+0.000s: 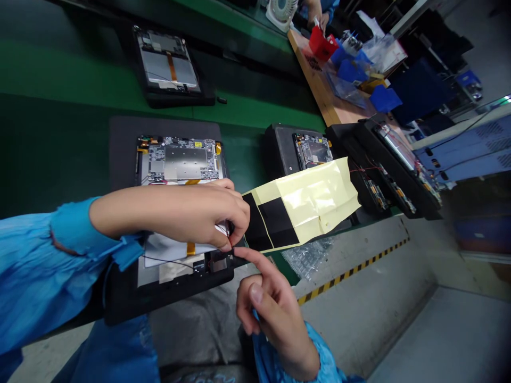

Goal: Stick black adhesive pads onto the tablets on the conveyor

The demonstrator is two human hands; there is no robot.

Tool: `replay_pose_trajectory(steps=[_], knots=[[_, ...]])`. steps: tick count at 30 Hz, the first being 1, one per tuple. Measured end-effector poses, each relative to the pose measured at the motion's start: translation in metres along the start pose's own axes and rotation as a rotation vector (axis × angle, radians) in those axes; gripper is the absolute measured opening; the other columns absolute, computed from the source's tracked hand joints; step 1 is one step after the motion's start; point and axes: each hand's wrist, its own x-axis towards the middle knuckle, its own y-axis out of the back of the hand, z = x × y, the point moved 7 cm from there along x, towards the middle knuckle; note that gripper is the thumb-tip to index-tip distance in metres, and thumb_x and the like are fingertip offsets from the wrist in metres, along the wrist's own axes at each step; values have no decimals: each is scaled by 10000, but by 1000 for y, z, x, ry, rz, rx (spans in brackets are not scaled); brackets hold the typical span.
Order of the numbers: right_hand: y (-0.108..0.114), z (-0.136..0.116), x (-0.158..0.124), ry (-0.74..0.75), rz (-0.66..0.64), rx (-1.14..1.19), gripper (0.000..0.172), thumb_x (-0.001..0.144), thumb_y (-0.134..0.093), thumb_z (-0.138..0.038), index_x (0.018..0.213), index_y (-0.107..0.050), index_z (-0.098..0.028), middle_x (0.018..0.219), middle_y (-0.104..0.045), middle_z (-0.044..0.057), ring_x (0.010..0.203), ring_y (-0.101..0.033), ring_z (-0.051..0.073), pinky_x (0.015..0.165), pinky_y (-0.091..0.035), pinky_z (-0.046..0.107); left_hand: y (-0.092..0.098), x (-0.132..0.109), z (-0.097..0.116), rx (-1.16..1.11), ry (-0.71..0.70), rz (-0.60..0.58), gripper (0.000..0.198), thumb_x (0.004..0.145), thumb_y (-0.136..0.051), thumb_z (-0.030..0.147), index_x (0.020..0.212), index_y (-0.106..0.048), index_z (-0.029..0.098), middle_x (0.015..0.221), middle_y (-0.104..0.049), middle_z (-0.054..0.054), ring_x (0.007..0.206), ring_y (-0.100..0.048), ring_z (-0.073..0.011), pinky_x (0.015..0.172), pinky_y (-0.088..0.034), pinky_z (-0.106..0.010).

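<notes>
An opened tablet [186, 162] with a bare circuit board, a white battery [167, 250] and amber tape strips lies on a black foam pad [123, 154]. Across it reaches my left hand [207, 213], thumb and forefinger pinched at the tablet's lower right corner; what they pinch is too small to make out. My right hand [275, 308] points its stretched index finger at the same corner, the tip close to the left fingertips. Its other fingers are loosely curled around nothing. Beside the left hand lies a yellow backing sheet [319, 197] with black adhesive pieces [277, 223].
Another opened tablet [165, 58] rests on foam on the green bench [91, 85]. Further right are a partly covered tablet [313, 149] and several more units on dark pads. A wooden board [315, 90] carries a red bin [322, 43] and blue bins. Another person's hand [314, 10] shows behind.
</notes>
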Motion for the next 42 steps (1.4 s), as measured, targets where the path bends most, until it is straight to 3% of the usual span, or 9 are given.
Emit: replay_pose_trajectory(steps=[6,10,17,23,29,33,36,40,42], knots=[[-1,6,-6,-16,24,8,619,1039,-720,-601,1492,-657,-183,562,-572,-82,418,-318,67,454,-320,198,2,-3,-3,-40,-64,33,196,902,-772,129,780,-761,282,1156,-825,74,1092,-689,-188,1179,-348,-368],[-2,9,-6,-8,15,34,599,1050,-727,-566,1513,-641,-196,577,-586,-79,425,-342,63,463,-337,187,2,-10,-3,-105,-95,27,228,959,-673,138,816,-767,290,1192,-817,64,1097,-734,-175,1408,-114,-461],[-3,8,-5,22,-3,69,507,1080,-715,-511,1507,-662,-243,600,-587,-79,452,-381,55,475,-340,159,-2,-12,1,-76,-75,34,154,911,-778,183,817,-697,274,1137,-800,50,1141,-734,-206,1434,10,-553],[-2,6,-4,24,56,-26,464,1081,-713,-497,1463,-673,-237,597,-577,-81,459,-394,64,477,-344,175,-13,-21,-4,-58,-171,136,174,946,-671,131,883,-622,286,1085,-756,53,1174,-711,-203,1421,92,-586],[4,-10,13,103,379,-358,334,1008,-762,-521,1065,-773,-192,554,-508,-76,490,-438,93,500,-334,225,-22,-29,0,109,-144,275,118,912,-627,162,917,-619,280,1227,-766,-36,1317,-681,-292,1441,-114,-592],[0,-19,22,185,469,-545,252,1014,-716,-408,877,-735,-197,541,-469,-79,490,-400,90,498,-276,241,-27,-33,-3,133,-192,350,95,938,-634,197,951,-598,284,1318,-768,-35,1430,-634,-292,1439,-156,-584],[-2,-24,24,242,525,-621,126,967,-735,-320,915,-696,-211,558,-426,-104,505,-391,88,516,-265,236,-30,-37,-5,172,-196,378,68,993,-607,234,1039,-623,282,1409,-748,-45,1520,-575,-291,1436,-153,-613],[-2,-19,28,242,514,-512,206,971,-723,-329,1128,-637,-228,576,-403,-138,504,-365,93,517,-265,220,-34,-51,7,345,-176,523,411,1035,-532,219,1430,-608,302,1673,-577,-100,1645,-432,-350,1406,-127,-722],[-3,-16,29,258,471,-480,183,979,-714,-345,1083,-626,-223,576,-401,-138,500,-354,90,513,-277,215,-40,-63,15,482,-196,586,507,994,-509,127,1446,-634,322,1721,-533,-77,1660,-411,-339,1417,-58,-701]])
